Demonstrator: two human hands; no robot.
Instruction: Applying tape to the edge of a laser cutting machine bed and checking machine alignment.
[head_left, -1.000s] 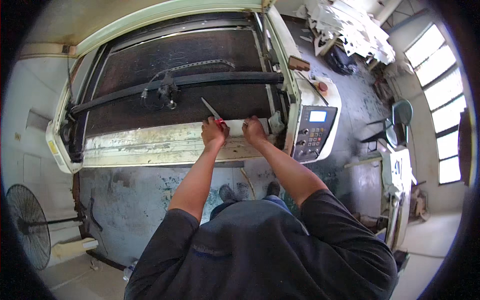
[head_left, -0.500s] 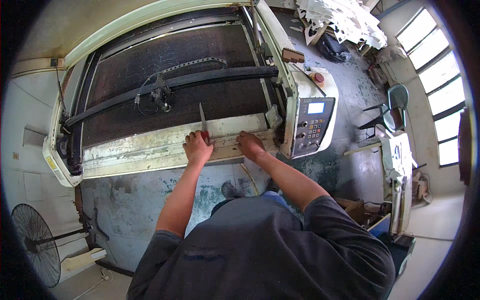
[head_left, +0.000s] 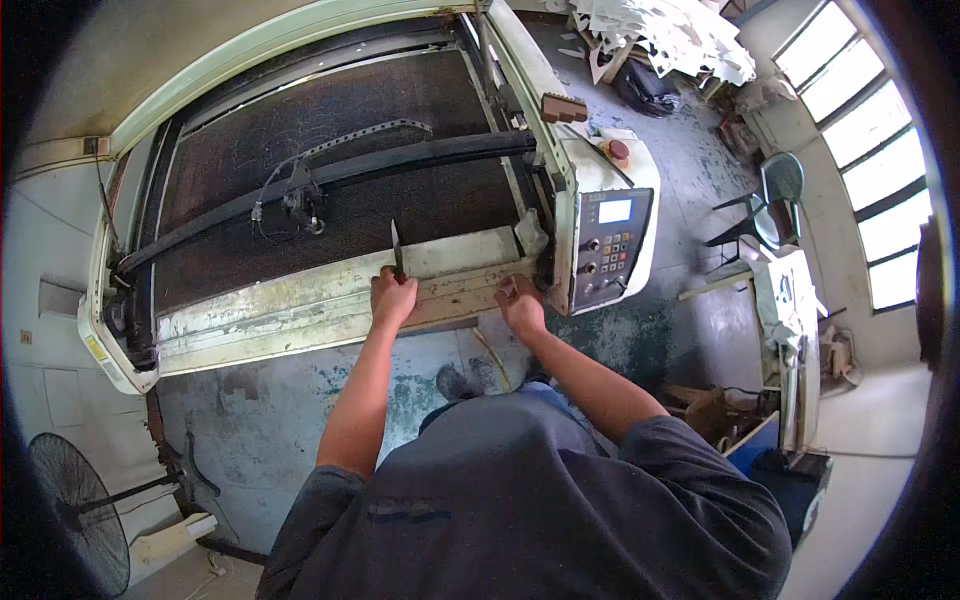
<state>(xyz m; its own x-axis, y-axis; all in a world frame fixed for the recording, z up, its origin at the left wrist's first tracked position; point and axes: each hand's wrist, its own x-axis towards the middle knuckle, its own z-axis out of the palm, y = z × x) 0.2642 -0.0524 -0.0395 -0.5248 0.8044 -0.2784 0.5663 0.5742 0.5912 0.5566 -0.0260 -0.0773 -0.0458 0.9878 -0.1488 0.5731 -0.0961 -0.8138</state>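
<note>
**Both hands at the front rail of a large flatbed cutting machine**

While the person is leaning over the machine in the head view, the left hand (head_left: pixel 392 298) is closing in a fist around the handle of a thin dark blade (head_left: pixel 396 249), which is pointing up toward twelve o'clock over the worn front rail (head_left: pixel 300 310). The right hand (head_left: pixel 521 303) is lying at three o'clock from the left one, fingers spread flat and pressing on the same rail, holding nothing.

At twelve o'clock from the hands, the dark honeycomb bed (head_left: pixel 350 150) is filling the machine's frame, and a black gantry bar (head_left: pixel 400 160) is crossing it on a slant, with the cutting head (head_left: pixel 300 205) hanging at its left part. Nothing is lying between the blade and the bed. At two o'clock from the right hand, just beside it, a control panel (head_left: pixel 612 245) with a small lit screen and buttons is standing, a red knob (head_left: pixel 619 149) above it.

The floor (head_left: pixel 300 400) below the rail is showing as stained, mottled concrete. A standing fan (head_left: pixel 75 500) is sitting at eight o'clock, pale cut scraps (head_left: pixel 670 35) are piling at one o'clock, and bright windows (head_left: pixel 870 150) are lining the wall at three o'clock.
</note>
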